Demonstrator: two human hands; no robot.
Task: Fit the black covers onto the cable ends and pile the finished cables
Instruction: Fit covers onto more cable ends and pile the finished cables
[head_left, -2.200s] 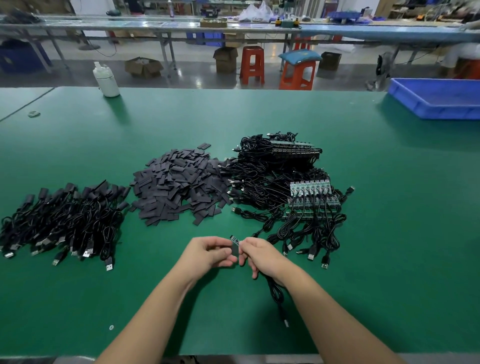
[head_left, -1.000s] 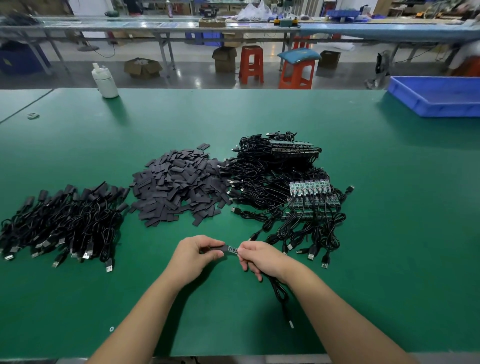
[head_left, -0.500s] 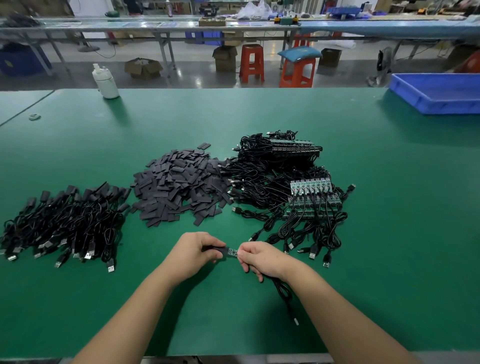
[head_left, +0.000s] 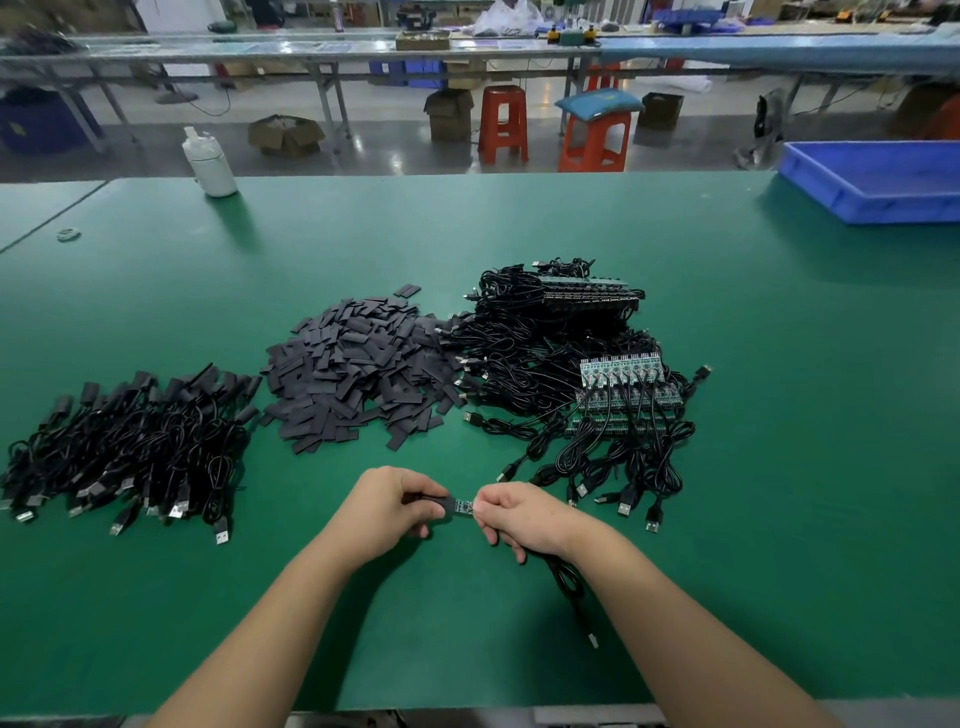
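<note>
At the far left of your green table (head_left: 727, 322), the heap of finished cables (head_left: 124, 447) lies with covered ends pointing far and USB plugs pointing near. Beyond it, at the far edge, a white bottle (head_left: 210, 163) stands upright. Right of the finished heap, and just beside it, sits the pile of loose black covers (head_left: 358, 369), flat dark sleeves spread in a mound.

Near you, at the middle, your left hand (head_left: 387, 506) is curled and pinches a black cover (head_left: 428, 500) between thumb and fingers. That cover sits partly over the small green board end (head_left: 464, 506) of the cable (head_left: 569, 584), with a short stretch of the board showing bare between your two hands. Your right hand (head_left: 519, 517) grips the cable right behind the board; the cord runs under your wrist and trails near, ending in a plug on the table.

Past your right hand lies the tangle of unfinished cables (head_left: 571, 374), its green boards lined up in rows, touching the cover pile on its left. At the far right a blue tray (head_left: 872, 202) sits on the table edge.
</note>
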